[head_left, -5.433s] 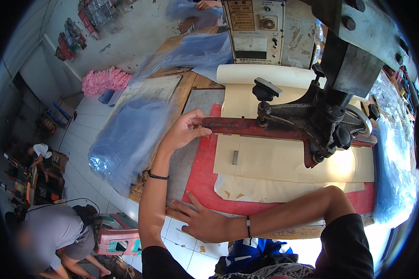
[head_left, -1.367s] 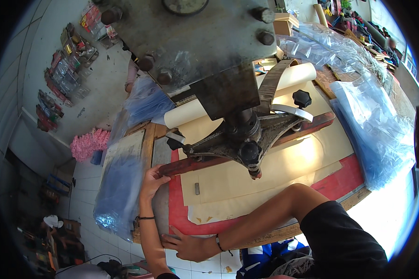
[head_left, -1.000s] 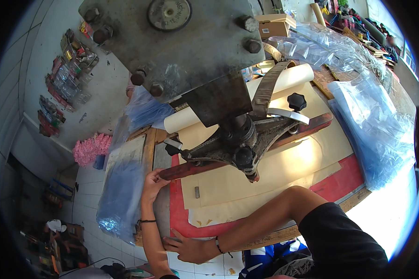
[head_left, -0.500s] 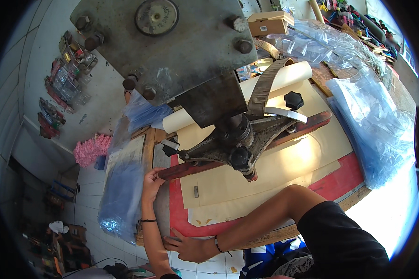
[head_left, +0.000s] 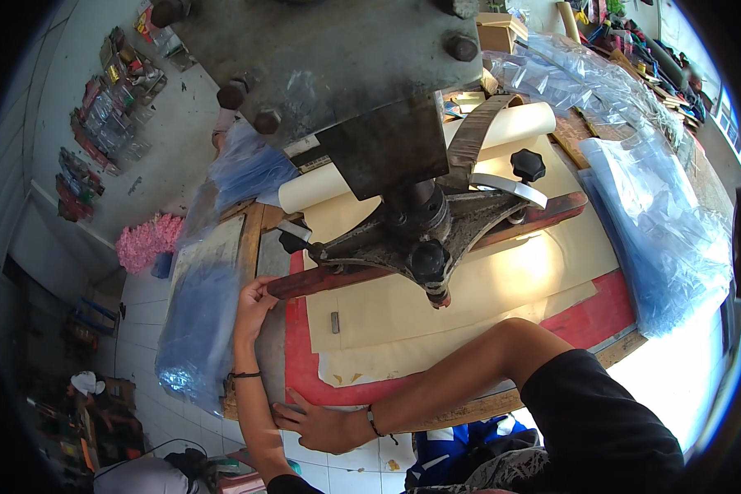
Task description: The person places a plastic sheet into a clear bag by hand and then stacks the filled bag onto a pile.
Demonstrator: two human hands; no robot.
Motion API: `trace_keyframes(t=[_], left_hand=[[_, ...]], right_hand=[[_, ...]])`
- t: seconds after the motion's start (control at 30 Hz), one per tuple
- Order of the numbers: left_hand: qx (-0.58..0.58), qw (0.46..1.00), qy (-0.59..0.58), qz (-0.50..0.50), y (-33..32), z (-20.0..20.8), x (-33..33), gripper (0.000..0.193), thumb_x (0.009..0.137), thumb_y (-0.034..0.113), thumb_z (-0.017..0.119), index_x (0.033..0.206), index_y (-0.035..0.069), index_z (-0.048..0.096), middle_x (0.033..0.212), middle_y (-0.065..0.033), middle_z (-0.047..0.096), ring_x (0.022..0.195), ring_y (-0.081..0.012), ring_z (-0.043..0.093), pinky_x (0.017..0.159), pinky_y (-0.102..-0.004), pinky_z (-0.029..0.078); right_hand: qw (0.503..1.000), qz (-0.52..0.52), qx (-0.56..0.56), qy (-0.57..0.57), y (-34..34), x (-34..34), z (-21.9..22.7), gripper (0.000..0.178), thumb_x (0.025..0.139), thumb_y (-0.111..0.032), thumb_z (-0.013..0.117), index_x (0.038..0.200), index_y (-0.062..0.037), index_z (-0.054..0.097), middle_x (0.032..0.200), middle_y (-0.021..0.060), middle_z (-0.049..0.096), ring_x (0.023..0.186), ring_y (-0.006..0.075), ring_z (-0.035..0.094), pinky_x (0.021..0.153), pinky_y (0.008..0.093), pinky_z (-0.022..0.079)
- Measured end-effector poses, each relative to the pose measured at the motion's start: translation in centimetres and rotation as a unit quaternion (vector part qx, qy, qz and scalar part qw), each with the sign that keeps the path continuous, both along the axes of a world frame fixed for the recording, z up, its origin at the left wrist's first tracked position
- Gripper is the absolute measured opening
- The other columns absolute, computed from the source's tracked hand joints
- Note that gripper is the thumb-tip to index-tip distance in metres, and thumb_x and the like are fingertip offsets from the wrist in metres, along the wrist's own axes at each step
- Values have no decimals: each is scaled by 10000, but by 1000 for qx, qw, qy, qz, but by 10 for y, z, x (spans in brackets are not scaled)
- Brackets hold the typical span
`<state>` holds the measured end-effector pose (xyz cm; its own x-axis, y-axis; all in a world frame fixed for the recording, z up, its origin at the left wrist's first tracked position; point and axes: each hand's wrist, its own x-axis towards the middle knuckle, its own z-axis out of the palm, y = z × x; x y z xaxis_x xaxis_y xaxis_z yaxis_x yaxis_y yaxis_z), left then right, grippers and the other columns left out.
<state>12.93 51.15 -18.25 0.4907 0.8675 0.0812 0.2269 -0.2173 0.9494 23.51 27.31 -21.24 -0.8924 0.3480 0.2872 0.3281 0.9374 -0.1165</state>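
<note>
My left hand (head_left: 255, 309) is at the left end of a worn dark red bar (head_left: 325, 281), its bent fingers closed on the bar's tip. That bar is fixed under a dark metal bracket (head_left: 424, 226) with black knobs, below a heavy machine head (head_left: 329, 74). Under the bar lie cream sheets (head_left: 469, 288) on a red mat (head_left: 589, 311). A small grey metal piece (head_left: 335, 322) rests on the sheets. My right hand (head_left: 329, 424) lies at the table's near edge, fingers spread and holding nothing, close by my left forearm.
Folded clear plastic (head_left: 193, 329) hangs at the table's left, and more plastic sheeting (head_left: 663, 230) is piled on the right. A cream roll (head_left: 510, 132) lies behind the bracket. A pink bundle (head_left: 150, 242) is at far left. Another person (head_left: 99, 395) sits at lower left.
My view has shifted slightly, so the machine head sits higher and the table a little further left. Both hands keep about the same places on the bar and table edge.
</note>
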Motion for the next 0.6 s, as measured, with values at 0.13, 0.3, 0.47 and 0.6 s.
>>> trace_keyframes(t=[0.13, 0.3, 0.47, 0.6], left_hand=[[-5, 1000, -23, 1, 1, 2, -5, 189, 892, 27, 633, 1074, 17, 680, 725, 65, 563, 609, -26, 452, 560, -197, 352], [87, 976, -62, 188, -15, 36, -6, 178, 969, 175, 632, 1070, 34, 671, 680, 71, 483, 590, -31, 413, 547, -205, 333], [325, 922, -154, 145, -47, 143, 12, 148, 966, 147, 619, 1063, 36, 625, 705, 38, 456, 621, -59, 399, 566, -221, 322], [556, 811, -151, -106, -120, 255, 37, 187, 978, 176, 557, 1075, 18, 578, 830, -53, 503, 717, -152, 453, 618, -306, 362]], right_hand=[[999, -19, 24, 8, -2, 2, 3, 166, 825, -280, 646, 761, -173, 755, 1386, 189, 471, 1396, 406, 308, 1101, 689, 183], [999, -25, 17, 26, -1, -8, -7, 166, 790, -252, 645, 782, -140, 768, 1401, 212, 460, 1385, 418, 313, 1083, 715, 180], [999, -24, 1, 34, 3, -5, -10, 191, 797, -244, 634, 847, -126, 775, 1420, 196, 460, 1387, 413, 312, 1083, 721, 163], [998, -37, 24, 52, -1, -8, -8, 304, 873, -270, 567, 1092, -125, 720, 1439, 151, 468, 1390, 395, 319, 1080, 729, 150]])
